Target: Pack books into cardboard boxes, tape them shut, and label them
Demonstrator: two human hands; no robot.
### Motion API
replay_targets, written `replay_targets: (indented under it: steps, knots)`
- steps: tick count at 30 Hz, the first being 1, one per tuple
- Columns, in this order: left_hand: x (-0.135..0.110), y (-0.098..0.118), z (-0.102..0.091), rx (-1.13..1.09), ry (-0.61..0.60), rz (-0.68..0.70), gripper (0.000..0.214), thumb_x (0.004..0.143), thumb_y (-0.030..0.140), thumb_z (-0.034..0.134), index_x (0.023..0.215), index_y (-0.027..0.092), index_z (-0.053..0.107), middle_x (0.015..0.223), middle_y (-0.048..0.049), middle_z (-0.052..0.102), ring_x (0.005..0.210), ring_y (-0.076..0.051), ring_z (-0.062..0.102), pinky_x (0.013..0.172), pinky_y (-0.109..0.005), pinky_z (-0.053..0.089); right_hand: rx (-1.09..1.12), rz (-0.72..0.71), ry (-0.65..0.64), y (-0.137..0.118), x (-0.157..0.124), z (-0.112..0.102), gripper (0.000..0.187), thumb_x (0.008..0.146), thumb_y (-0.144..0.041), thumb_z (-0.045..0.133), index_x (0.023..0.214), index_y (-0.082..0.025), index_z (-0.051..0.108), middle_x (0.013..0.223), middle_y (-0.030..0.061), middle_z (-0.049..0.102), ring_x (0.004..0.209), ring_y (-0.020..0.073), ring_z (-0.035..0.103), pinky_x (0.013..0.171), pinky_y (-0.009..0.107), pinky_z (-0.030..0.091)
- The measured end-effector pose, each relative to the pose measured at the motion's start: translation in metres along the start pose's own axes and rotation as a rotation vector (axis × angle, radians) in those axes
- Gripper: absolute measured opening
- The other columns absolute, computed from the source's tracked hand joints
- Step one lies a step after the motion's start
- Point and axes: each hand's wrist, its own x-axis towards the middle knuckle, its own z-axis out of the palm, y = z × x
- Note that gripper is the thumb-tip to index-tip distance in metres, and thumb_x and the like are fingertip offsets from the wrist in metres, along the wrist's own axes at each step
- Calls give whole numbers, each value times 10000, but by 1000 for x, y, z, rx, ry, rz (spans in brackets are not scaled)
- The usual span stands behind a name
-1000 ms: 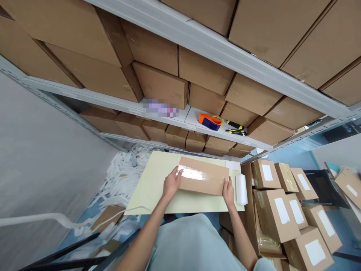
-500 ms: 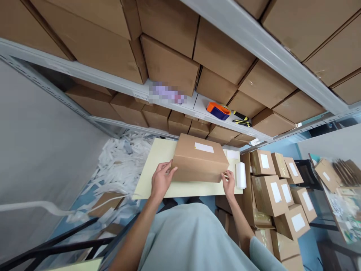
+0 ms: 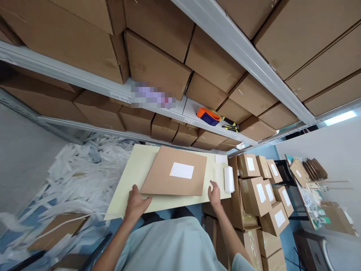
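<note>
A brown cardboard box with a white label on its upper face lies on a pale yellow board in front of me. At the box's near left corner is my left hand, fingers and thumb spread. Its thumb comes close to the lower edge; I cannot tell whether it touches. My right hand is off the box's right side, over the board, with its fingers apart and nothing in them. A white roll stands just right of that hand, and a small white slip lies behind it.
Shelves of cardboard boxes rise ahead. An orange and blue tape dispenser and yellow-black cutters lie on one shelf. Labelled boxes are stacked at right. White paper scraps heap at left.
Both hands have come away from the box's sides and opened. The box now shows mostly its labelled face, its front side no longer visible. My view has shifted right.
</note>
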Motion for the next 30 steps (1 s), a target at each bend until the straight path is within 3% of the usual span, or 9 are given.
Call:
replay_targets:
  steps: [4,8,11,14,19,24,26,28,30]
  knots:
    - [17,67,-26,-148,69,74,1068,831,326,698,1743,-11,256,1762,-317,408,1706,-469,292,1382,-607,333,-160,-351,180,-81,107,-60,612,1038,-456,471,1510,-112,653,1524,256,677,1450,367,624,1281,583,468]
    - [23,168,-49,-233,135,321,1051,857,245,678,1796,89,231,1813,-219,382,1741,-396,229,1412,-576,290,-302,-661,153,-193,217,-84,668,1047,-400,536,1618,-53,518,1618,287,579,1523,388,530,1301,561,414]
    - [6,225,-56,-261,202,472,1023,867,171,629,1811,137,236,1834,-157,367,1755,-357,185,1415,-547,301,-474,-627,19,-256,267,-78,649,1018,-295,600,1596,-13,511,1587,316,592,1482,398,558,1269,535,429]
    - [-23,243,-52,-282,273,520,978,885,142,585,1809,152,265,1837,-138,368,1759,-342,172,1413,-554,306,-547,-511,-99,-286,288,-68,568,996,-211,628,1521,-4,564,1529,325,643,1431,378,615,1235,504,445]
    - [-68,222,-27,-312,396,329,883,906,187,608,1763,168,397,1744,-161,514,1716,-364,322,1383,-585,368,-477,-520,-179,-290,303,-71,434,946,-102,644,1370,-9,649,1318,316,757,1282,375,721,1146,484,494]
    - [-110,218,16,-344,388,199,744,927,195,603,1667,162,533,1650,-168,616,1643,-362,464,1367,-587,397,-312,-575,-214,-275,309,-82,454,1027,-248,645,1424,-29,608,1310,294,746,1257,378,712,1120,490,511]
    - [-133,219,36,-367,372,193,656,958,221,593,1610,155,584,1630,-168,633,1618,-350,498,1359,-571,411,-230,-609,-229,-245,291,-81,487,1096,-339,560,1492,-55,556,1388,269,721,1290,334,690,1139,463,518]
    - [-158,221,53,-389,361,153,539,994,266,590,1519,157,649,1562,-167,685,1541,-337,583,1330,-548,453,-43,-654,-310,-199,250,-76,507,1142,-435,473,1518,-103,542,1429,221,720,1305,285,685,1152,432,534]
    - [-182,224,66,-418,355,103,427,1030,315,590,1418,178,703,1447,-151,750,1396,-309,691,1260,-508,529,414,-657,-501,-143,189,-72,554,1110,-551,548,1493,-154,590,1415,178,747,1320,290,695,1188,461,532]
